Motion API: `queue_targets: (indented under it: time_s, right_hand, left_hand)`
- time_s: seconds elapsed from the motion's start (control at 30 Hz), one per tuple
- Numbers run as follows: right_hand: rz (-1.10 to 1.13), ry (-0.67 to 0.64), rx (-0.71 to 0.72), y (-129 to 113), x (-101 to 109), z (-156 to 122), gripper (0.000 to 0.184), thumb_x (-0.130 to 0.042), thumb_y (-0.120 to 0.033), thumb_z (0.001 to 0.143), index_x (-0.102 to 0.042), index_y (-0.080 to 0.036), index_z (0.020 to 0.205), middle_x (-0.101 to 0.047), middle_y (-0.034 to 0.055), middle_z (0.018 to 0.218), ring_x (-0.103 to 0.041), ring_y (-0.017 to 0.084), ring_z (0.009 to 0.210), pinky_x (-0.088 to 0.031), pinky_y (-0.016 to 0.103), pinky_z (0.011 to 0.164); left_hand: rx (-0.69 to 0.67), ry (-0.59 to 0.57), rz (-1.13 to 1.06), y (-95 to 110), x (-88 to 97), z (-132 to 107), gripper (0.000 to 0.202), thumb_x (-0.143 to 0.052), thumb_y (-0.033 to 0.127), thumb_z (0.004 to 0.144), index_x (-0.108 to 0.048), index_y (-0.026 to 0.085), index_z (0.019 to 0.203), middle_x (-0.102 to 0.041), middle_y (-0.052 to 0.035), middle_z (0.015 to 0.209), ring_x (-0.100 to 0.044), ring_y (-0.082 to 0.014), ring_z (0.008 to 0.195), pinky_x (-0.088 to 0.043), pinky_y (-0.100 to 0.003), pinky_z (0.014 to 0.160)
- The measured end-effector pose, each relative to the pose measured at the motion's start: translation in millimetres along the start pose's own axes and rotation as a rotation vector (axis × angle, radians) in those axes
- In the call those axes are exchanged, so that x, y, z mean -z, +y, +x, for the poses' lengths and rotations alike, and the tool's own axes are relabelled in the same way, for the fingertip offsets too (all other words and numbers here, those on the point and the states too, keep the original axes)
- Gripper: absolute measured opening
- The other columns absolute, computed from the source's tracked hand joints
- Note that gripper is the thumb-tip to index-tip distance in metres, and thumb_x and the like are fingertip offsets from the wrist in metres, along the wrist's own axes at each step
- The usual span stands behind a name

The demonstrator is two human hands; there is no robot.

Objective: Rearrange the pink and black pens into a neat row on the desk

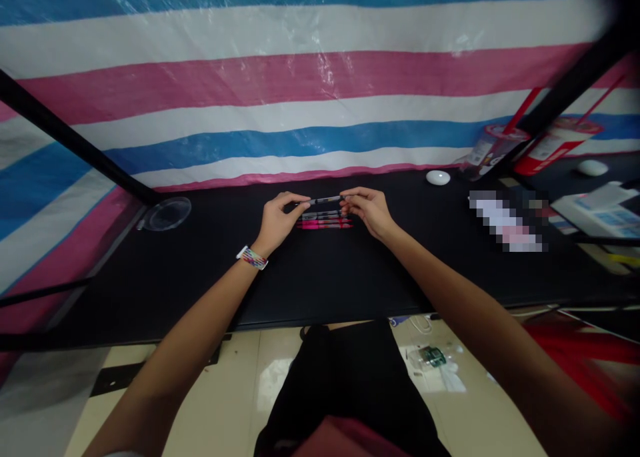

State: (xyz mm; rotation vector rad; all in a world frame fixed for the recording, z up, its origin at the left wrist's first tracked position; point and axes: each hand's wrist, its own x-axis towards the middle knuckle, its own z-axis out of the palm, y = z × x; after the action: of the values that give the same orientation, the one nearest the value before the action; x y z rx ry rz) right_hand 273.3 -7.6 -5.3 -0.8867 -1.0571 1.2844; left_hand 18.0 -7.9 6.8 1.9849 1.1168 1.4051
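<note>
A slim pen with a clear barrel and dark parts is held level between my two hands. My left hand pinches its left end between thumb and forefinger. At the other end, the fingers of my right hand close on the pen. Just below it on the black table lie several more pens side by side: dark ones nearer the back and pink and red ones in front. My right fingertips hide the right ends of some of them.
A round clear plastic lid lies at the left. To the right are a white oval object, a clear cup with a red straw, a red and white cup and a blurred-out item. Black frame poles flank the table.
</note>
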Motion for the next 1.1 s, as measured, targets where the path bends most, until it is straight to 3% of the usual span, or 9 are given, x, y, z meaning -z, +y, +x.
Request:
queue_targets:
  time_s: [0.13, 0.27, 0.33, 0.67, 0.87, 1.1]
  right_hand:
    - [0.124, -0.029, -0.091, -6, -1, -1, 0.018, -0.084, -0.028, 0.076, -0.083, -0.019, 0.092, -0.076, 0.0049, 0.077, -0.069, 0.018, 0.072, -0.061, 0.035, 0.075]
    - [0.300, -0.160, -0.290, -13, 0, -4, 0.037, -0.068, -0.036, 0.085, -0.082, -0.017, 0.113, -0.081, 0.0098, 0.095, -0.071, 0.021, 0.082, -0.064, 0.035, 0.082]
    - [0.327, -0.191, -0.321, -16, 0, -5, 0.043, -0.062, -0.039, 0.088, -0.081, -0.016, 0.119, -0.082, 0.0126, 0.105, -0.073, 0.022, 0.088, -0.065, 0.036, 0.086]
    - [0.290, -0.131, -0.267, -14, -5, -6, 0.032, -0.065, -0.028, 0.088, -0.079, -0.017, 0.114, -0.083, 0.0133, 0.108, -0.077, 0.027, 0.116, -0.064, 0.041, 0.107]
    - [0.323, -0.143, -0.250, -15, -6, -8, 0.035, -0.064, -0.035, 0.092, -0.079, -0.018, 0.118, -0.083, 0.0137, 0.117, -0.074, 0.031, 0.127, -0.063, 0.047, 0.110]
    - [0.289, -0.083, -0.195, -10, -6, -5, 0.029, -0.069, -0.032, 0.088, -0.077, -0.019, 0.112, -0.083, 0.0139, 0.110, -0.075, 0.030, 0.127, -0.063, 0.044, 0.110]
  left_hand:
    - [0.017, 0.004, -0.042, 1, -1.4, 0, 0.014, -0.083, 0.036, 0.095, -0.086, 0.027, 0.104, -0.085, -0.0072, 0.104, -0.077, -0.0250, 0.099, -0.061, -0.043, 0.095]
    - [0.032, 0.007, -0.119, -2, -5.0, 0, 0.017, -0.084, 0.035, 0.094, -0.085, 0.025, 0.107, -0.085, -0.0084, 0.110, -0.079, -0.0246, 0.104, -0.062, -0.043, 0.098]
    - [0.044, 0.017, -0.137, -3, -6.3, 0, 0.017, -0.084, 0.034, 0.093, -0.084, 0.024, 0.107, -0.085, -0.0082, 0.111, -0.079, -0.0241, 0.104, -0.063, -0.042, 0.098]
    - [0.081, 0.047, -0.137, 0, -6.1, 1, 0.018, -0.085, 0.035, 0.092, -0.083, 0.022, 0.104, -0.086, -0.0078, 0.108, -0.080, -0.0233, 0.102, -0.065, -0.041, 0.096]
    - [0.084, 0.067, -0.148, 1, -6.8, 1, 0.019, -0.085, 0.035, 0.092, -0.083, 0.022, 0.105, -0.085, -0.0083, 0.110, -0.080, -0.0238, 0.105, -0.065, -0.041, 0.097]
    - [0.108, 0.060, -0.164, 6, -6.3, -1, 0.022, -0.086, 0.037, 0.091, -0.084, 0.022, 0.106, -0.086, -0.0090, 0.110, -0.081, -0.0246, 0.103, -0.066, -0.042, 0.097]
